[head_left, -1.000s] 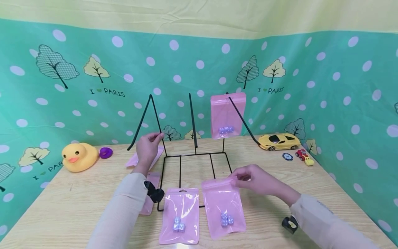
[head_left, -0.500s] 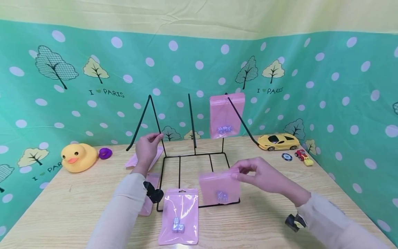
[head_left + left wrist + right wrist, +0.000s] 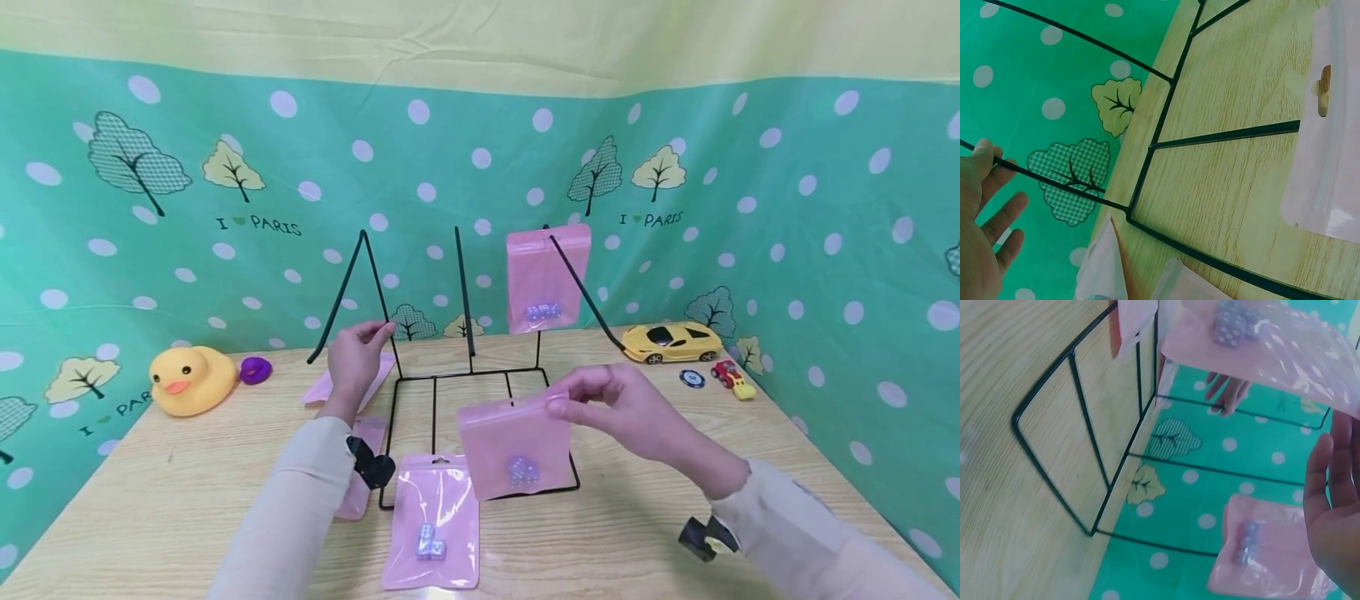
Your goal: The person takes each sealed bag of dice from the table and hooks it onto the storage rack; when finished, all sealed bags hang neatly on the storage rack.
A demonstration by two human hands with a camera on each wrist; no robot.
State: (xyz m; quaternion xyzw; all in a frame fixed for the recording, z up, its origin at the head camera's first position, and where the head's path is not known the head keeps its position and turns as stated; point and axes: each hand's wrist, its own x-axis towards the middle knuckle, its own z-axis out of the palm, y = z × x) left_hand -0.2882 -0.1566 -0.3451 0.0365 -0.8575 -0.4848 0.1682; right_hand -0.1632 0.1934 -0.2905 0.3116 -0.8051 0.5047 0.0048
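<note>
- Head view: the right hand (image 3: 622,412) pinches the held bag (image 3: 510,437), a pink pouch, by its upper right corner between thumb and fingers.
- From that corner the held bag hangs to the left of and below the right hand, slightly tilted, with bluish dice (image 3: 522,472) gathered low inside; it overlaps the base of the black wire rack (image 3: 471,372).
- In the right wrist view the pinch lies at the picture's edge, so the exact finger placement is hard to tell.
- The left hand (image 3: 356,358) pinches the rack's left upright between thumb and forefinger, its other fingers spread apart, well away from the held bag.
- The hanging bag (image 3: 534,279), also pink, is on the rack's right hook, above the held bag.
- The front bag (image 3: 435,504) lies flat at the rack's front edge, just left of the held bag.
- Two side bags (image 3: 369,432) lie on the bench (image 3: 225,517) near the left arm, partly hidden by it.
- Farther off sit a yellow duck (image 3: 193,382) and, at right, a yellow car (image 3: 673,342).
</note>
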